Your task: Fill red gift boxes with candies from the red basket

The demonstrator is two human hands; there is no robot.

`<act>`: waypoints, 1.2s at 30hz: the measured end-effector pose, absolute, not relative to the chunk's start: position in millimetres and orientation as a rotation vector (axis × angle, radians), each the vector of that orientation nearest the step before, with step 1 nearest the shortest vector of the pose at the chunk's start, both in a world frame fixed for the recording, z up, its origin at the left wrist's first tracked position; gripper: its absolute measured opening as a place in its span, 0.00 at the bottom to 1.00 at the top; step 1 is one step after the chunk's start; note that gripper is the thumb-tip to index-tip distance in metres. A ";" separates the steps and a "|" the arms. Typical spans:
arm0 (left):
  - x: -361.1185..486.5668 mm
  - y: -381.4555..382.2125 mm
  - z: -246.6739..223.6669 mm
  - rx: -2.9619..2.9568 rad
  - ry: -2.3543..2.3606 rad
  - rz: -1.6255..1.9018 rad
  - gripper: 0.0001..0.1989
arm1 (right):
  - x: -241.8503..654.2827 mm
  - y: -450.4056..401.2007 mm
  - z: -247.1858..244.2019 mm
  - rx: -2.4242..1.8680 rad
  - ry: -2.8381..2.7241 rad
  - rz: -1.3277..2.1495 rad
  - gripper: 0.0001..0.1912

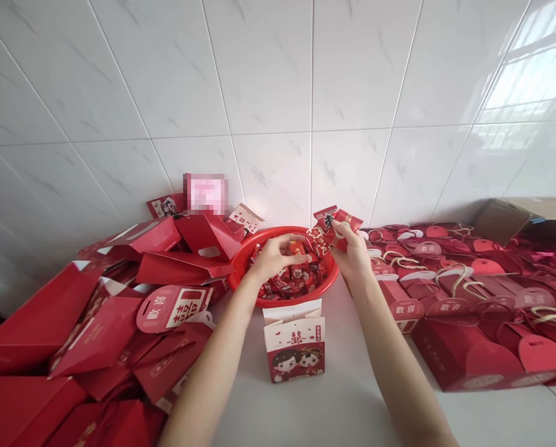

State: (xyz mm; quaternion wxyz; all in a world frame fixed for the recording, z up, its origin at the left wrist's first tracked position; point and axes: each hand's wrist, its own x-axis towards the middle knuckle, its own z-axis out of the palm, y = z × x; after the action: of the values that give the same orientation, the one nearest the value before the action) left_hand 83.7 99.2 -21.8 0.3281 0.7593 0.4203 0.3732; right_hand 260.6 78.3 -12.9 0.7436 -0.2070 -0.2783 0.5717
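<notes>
My right hand (351, 248) is closed on several red candy packets (327, 239), held up over the right rim of a red plastic basket (236, 287). Inside the basket lies a heap of red-wrapped candies (300, 276). Reaching in from the left, my left hand (278, 256) has its thumb and fingers round an orange-red wrapped candy (297, 248). Between my forearms, in front of the basket, a small red and white gift box (296, 351) stands upright with its top flaps raised. Two cartoon figures are printed on its front.
Red folded boxes (95, 335) are piled loosely on the left. Rows of closed red gift boxes (445, 298) with rope handles fill the right side. A brown cardboard box (505, 217) sits at the far right, and a tiled wall (273, 68) rises behind.
</notes>
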 end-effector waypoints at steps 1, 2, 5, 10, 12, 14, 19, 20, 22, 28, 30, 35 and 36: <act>74.0 85.7 -17.5 1.883 0.975 1.034 0.25 | 261.4 75.9 -10.6 -0.455 -0.612 1.245 0.14; 64.8 71.4 -13.1 1.828 0.905 1.065 0.25 | 261.9 73.6 -8.4 -0.454 -0.614 1.237 0.13; 45.2 31.3 0.2 1.888 0.789 1.020 0.15 | 261.8 67.3 -3.0 -0.462 -0.623 1.224 0.13; 44.5 2.9 9.9 2.118 0.944 0.720 0.06 | 259.1 58.1 1.9 -0.522 -0.663 1.204 0.11; 48.7 2.7 8.1 2.158 1.043 0.682 0.06 | 258.5 55.3 2.6 -0.531 -0.710 1.186 0.11; 51.9 4.6 4.9 2.215 1.098 0.665 0.05 | 258.3 53.7 2.7 -0.539 -0.748 1.171 0.12; 53.1 8.0 -1.1 2.280 1.245 0.704 0.06 | 258.1 54.0 1.7 -0.570 -0.729 1.168 0.13; 52.3 8.0 -1.2 2.282 1.249 0.695 0.06 | 257.8 53.9 1.6 -0.577 -0.730 1.172 0.14; 50.0 7.6 -0.7 2.296 1.230 0.630 0.05 | 256.7 52.6 1.5 -0.574 -0.769 1.176 0.13; 42.1 10.6 -3.0 2.240 1.219 0.496 0.10 | 250.2 41.4 2.1 -0.507 -0.958 1.179 0.11; 41.3 14.0 -5.9 2.202 1.271 0.487 0.10 | 248.1 38.0 0.8 -0.522 -1.028 1.173 0.11; 42.9 20.3 -11.0 2.082 1.421 0.460 0.13 | 248.2 37.2 -4.3 -0.574 -1.367 1.201 0.09; 43.1 20.6 -11.3 2.075 1.450 0.451 0.16 | 249.2 38.3 -4.9 -0.571 -1.458 1.202 0.09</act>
State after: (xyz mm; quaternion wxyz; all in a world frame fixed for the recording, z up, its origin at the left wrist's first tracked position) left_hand 43.1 20.6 -11.3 0.2815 0.7744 0.5411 0.1683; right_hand 249.2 38.3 -4.9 0.5511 -0.2412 -0.6163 0.5081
